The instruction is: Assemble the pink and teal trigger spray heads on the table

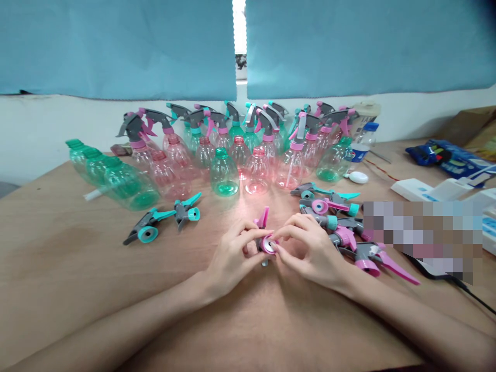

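Observation:
A pink and grey trigger spray head (263,219) is held over the front middle of the table, its round pink collar turned towards me. My left hand (237,248) grips it from the left, with fingers and thumb around the collar. From the other side my right hand (308,248) pinches at the white inner ring (268,245) of that collar; whether a small part sits between its fingertips is hidden. Beside my right hand lie several loose spray heads (344,236) in pink, teal and grey. Two teal and grey spray heads (148,234) rest to the left.
Green and pink clear bottles (223,175) stand across the back, many with spray heads fitted. Uncapped green bottles (116,175) stand at left. At right are a blue-capped drink bottle (360,147), a blue packet (445,160), white power strips (420,191) and a blurred-out device with a cable.

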The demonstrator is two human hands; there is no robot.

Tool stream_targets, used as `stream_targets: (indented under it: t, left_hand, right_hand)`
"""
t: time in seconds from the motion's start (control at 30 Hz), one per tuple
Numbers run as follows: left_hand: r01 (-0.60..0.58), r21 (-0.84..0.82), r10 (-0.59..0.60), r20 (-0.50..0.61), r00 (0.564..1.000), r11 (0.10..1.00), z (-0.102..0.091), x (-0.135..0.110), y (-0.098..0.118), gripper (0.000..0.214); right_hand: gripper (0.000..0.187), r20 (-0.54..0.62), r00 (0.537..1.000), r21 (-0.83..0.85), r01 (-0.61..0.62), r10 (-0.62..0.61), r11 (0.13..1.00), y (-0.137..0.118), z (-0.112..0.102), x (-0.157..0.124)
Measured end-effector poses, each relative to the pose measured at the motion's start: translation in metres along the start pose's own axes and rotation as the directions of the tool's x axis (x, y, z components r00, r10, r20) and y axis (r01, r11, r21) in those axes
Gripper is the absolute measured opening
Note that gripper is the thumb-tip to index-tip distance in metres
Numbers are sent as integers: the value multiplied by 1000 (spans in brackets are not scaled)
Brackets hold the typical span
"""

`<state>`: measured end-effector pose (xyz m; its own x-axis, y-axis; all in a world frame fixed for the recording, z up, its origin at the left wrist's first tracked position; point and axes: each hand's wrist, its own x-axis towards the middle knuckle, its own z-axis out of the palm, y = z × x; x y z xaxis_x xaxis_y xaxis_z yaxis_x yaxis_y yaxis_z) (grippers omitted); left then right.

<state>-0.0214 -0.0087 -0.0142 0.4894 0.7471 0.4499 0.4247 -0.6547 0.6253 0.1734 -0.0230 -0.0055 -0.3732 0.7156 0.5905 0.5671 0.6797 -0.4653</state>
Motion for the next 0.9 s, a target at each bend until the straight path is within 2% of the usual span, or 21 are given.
stream_targets:
  t: [0.23, 0.43, 0.77, 0.9]
  left_hand:
    - [-6, -8, 6, 18, 1000, 1000, 1, -1, 0, 31]
    - [-45, 9, 44, 29, 999, 999, 1, -1, 1, 25]
    - [-31, 41, 28, 81, 996, 999, 5, -1, -3, 27]
    - [-24, 35, 20, 107, 994, 999, 4, -1, -1, 27]
  right_hand:
    - [9, 110, 994, -44, -7, 12, 999, -7, -9, 6]
    - [12, 141, 990, -102, 8, 7, 995, -4, -8, 4]
    - [4, 50, 996, -128, 78, -72, 989, 2, -2, 2]
    - [2, -38, 993, -133, 109, -114, 985, 3, 5, -4]
